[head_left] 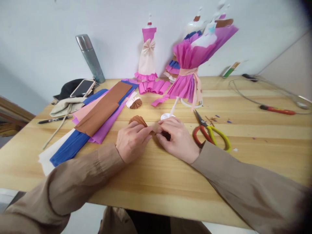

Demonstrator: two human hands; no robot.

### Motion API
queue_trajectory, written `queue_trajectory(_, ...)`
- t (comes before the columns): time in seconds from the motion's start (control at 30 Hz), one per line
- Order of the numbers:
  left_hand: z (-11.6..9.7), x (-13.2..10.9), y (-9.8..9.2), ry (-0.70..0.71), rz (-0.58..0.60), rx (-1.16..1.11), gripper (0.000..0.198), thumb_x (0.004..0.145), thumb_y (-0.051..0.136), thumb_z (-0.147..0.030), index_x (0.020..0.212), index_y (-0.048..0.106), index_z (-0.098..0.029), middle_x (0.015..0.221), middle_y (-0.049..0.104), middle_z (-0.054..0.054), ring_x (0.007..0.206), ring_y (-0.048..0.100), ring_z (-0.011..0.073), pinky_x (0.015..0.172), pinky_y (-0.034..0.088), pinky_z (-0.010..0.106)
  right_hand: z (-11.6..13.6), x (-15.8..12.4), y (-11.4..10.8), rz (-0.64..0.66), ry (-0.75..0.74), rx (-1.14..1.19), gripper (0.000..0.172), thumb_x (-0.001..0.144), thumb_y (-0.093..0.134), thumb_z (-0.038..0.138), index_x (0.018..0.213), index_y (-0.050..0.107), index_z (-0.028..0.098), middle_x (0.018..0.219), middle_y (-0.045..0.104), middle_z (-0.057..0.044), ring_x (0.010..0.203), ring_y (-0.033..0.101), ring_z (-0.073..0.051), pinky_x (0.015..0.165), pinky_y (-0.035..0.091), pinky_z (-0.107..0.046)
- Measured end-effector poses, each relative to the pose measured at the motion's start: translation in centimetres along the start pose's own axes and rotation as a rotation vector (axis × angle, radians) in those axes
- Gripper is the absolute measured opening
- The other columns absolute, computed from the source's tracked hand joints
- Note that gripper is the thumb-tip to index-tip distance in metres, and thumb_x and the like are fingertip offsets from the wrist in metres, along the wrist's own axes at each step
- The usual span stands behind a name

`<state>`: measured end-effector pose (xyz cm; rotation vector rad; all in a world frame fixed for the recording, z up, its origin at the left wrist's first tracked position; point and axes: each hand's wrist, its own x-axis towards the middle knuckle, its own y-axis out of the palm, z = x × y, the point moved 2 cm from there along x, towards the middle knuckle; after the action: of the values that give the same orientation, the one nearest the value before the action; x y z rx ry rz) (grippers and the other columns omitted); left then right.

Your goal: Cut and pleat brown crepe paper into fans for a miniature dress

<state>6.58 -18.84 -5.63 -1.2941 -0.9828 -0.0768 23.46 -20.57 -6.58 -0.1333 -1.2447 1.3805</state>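
My left hand and my right hand meet over the middle of the wooden table. Between them they pinch a pleated brown paper piece, whose fan-like end sticks out past my left fingers. My right fingers partly hide its other end. Just behind the hands lies a small cream and brown pleated piece. Scissors with red and yellow handles rest beside my right wrist. Left of my left hand are stacked brown, blue, pink and white paper sheets.
Dressed miniature forms stand along the wall, one in pink and cream, another in a magenta skirt. A steel flask, a phone and a pen are at left. A red-handled tool lies right.
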Motion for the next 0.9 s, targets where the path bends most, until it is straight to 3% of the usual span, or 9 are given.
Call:
queue_trajectory(0.3,-0.08,-0.33,0.58,0.002,0.117,0.037,0.020,0.090,0.048,-0.017,0.089,0.069,-0.019,0.060,0.060,0.000,0.058,0.052,0.0126,0.052,0.042,0.023,0.59,-0.40,0.20,-0.012,-0.034,0.011,0.013,0.080,0.054,0.014,0.069,0.055,0.020,0.073,0.063,-0.005,0.088,0.062,-0.024,0.088,0.043,-0.046)
queue_trajectory(0.5,-0.28,-0.11,0.33,0.066,0.174,0.054,0.022,0.090,0.045,-0.011,0.083,0.065,-0.016,0.069,0.060,0.003,0.070,0.051,0.0159,0.054,0.042,0.024,0.61,-0.34,0.25,0.006,-0.016,0.031,0.014,0.079,0.055,0.013,0.068,0.056,0.020,0.072,0.062,-0.005,0.084,0.060,-0.022,0.083,0.044,-0.043)
queue_trajectory(0.67,-0.26,0.10,0.44,0.192,0.183,0.043,0.027,0.094,0.036,-0.011,0.095,0.063,-0.013,0.072,0.055,0.004,0.071,0.047,0.0167,0.063,0.046,0.028,0.59,-0.28,0.38,0.014,-0.021,0.024,0.016,0.078,0.054,0.012,0.064,0.053,0.020,0.063,0.054,-0.001,0.071,0.053,-0.018,0.077,0.043,-0.039)
queue_trajectory(0.9,0.28,0.02,1.01,0.240,0.233,0.004,0.033,0.093,0.034,-0.009,0.071,0.059,-0.013,0.067,0.051,0.005,0.066,0.044,0.0160,0.065,0.046,0.030,0.53,-0.41,0.64,0.118,-0.012,-0.010,0.011,0.079,0.055,0.013,0.070,0.057,0.019,0.069,0.057,-0.003,0.076,0.052,-0.019,0.080,0.040,-0.039)
